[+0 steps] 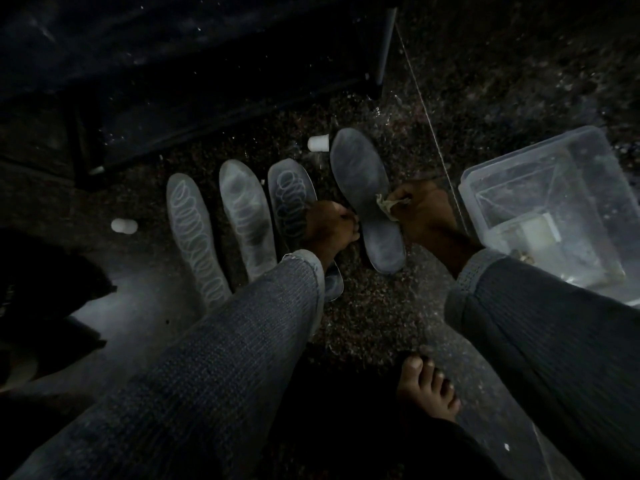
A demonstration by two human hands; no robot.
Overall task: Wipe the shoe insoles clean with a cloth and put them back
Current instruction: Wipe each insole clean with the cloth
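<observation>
1. A small white cap (124,226) lies on the speckled floor (363,306) at far left, apart from the insoles.
2. Three pale insoles lie side by side on the floor: the first insole (194,237) and the second insole (246,216) lie apart from both hands; the third insole (291,199) runs partly under the left wrist.
3. The left hand (329,230) has its fingers curled, touching the left edge of the dark insole (367,195); whether it grips that edge cannot be told in the dim light.
4. The dark insole lies on the floor between the hands, with another white cap (318,143) near its toe.
5. The right hand (422,209) holds a crumpled cloth (388,206) pinched in curled fingers, pressed against the dark insole's middle.
6. A clear plastic tub (485,174) sits on the floor at right, just beside the right hand.
</observation>
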